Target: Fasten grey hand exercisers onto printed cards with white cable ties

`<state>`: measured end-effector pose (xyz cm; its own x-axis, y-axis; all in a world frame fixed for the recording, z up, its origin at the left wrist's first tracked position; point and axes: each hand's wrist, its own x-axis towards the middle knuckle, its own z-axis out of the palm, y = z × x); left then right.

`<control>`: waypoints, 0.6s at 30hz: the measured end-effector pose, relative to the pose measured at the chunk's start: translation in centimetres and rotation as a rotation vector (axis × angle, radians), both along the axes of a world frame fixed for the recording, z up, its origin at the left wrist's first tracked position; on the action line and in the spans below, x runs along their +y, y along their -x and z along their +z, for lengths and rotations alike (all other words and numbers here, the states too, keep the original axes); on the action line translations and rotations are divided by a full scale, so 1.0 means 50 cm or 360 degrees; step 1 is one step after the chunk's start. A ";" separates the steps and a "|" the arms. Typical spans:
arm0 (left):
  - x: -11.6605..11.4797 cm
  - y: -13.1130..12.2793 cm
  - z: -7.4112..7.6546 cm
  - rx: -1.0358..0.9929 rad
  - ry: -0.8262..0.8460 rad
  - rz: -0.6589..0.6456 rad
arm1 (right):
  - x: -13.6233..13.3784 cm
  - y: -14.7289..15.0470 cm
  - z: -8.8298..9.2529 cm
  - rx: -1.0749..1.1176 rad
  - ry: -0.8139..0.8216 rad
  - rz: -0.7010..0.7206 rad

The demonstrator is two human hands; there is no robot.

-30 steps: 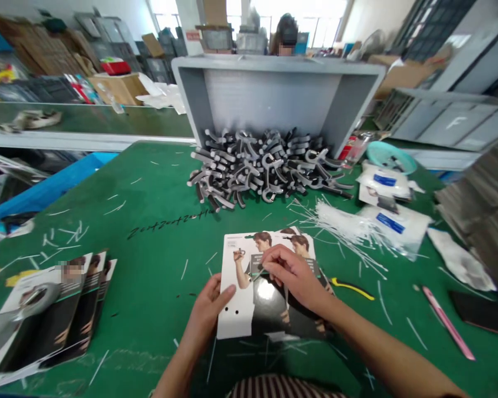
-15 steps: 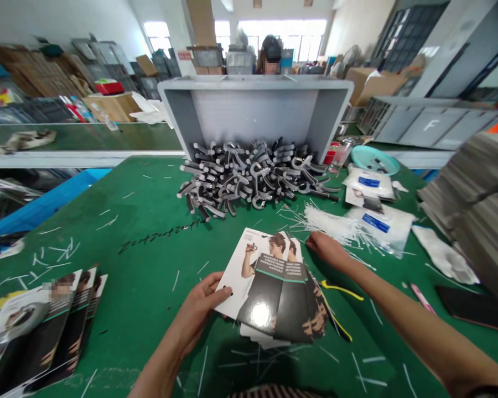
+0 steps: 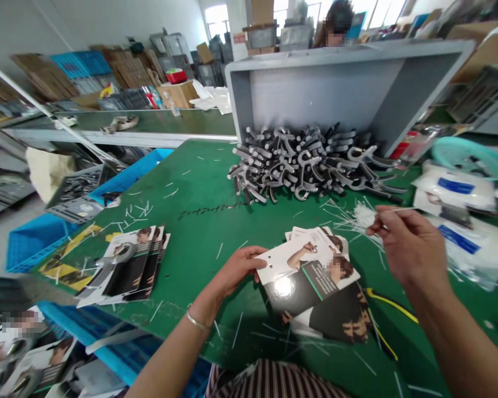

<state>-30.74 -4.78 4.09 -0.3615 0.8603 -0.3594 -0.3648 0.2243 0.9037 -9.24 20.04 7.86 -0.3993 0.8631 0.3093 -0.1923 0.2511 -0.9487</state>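
My left hand (image 3: 237, 269) grips the left edge of the top printed backing card (image 3: 311, 268), which lies on a small stack of cards on the green table (image 3: 195, 232). My right hand (image 3: 410, 246) is raised to the right of the cards, its fingers pinched on a thin white cable tie (image 3: 392, 210). A loose heap of white cable ties (image 3: 357, 215) lies just behind that hand. A pile of grey hand grippers (image 3: 307, 166) spills from a tipped grey crate (image 3: 348, 88) at the back.
Finished cards with grippers (image 3: 124, 265) lie at the left. Yellow-handled cutters (image 3: 388, 307) sit right of the card stack. White plastic bags (image 3: 456, 193) and a teal bowl (image 3: 473, 157) are at the right. Blue bins (image 3: 33, 240) stand beyond the left edge. Another person (image 3: 336, 25) works behind the crate.
My right hand left the card, reached to the cable ties and lifted up pinching one. My left hand kept hold of the card. The view swung left.
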 end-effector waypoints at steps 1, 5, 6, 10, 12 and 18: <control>0.006 0.001 -0.006 -0.0006 -0.0014 -0.0018 | -0.036 0.018 0.015 0.0039 0.0013 0.0077; 0.014 0.005 -0.015 0.0020 -0.0087 -0.0074 | -0.148 0.086 0.032 -0.0294 -0.0134 0.0488; 0.015 0.006 -0.016 0.0037 -0.0101 -0.0091 | -0.162 0.098 0.025 -0.0380 -0.0232 0.0550; 0.015 0.009 -0.021 0.0034 -0.0146 -0.0143 | -0.176 0.123 -0.020 -0.0591 -0.0714 0.0619; 0.015 0.007 -0.031 -0.0035 -0.0170 -0.0090 | -0.172 0.124 -0.040 -0.0634 -0.0838 0.0629; 0.008 -0.009 -0.084 -0.0149 -0.0226 0.0344 | -0.165 0.111 -0.066 -0.0600 -0.1034 0.0450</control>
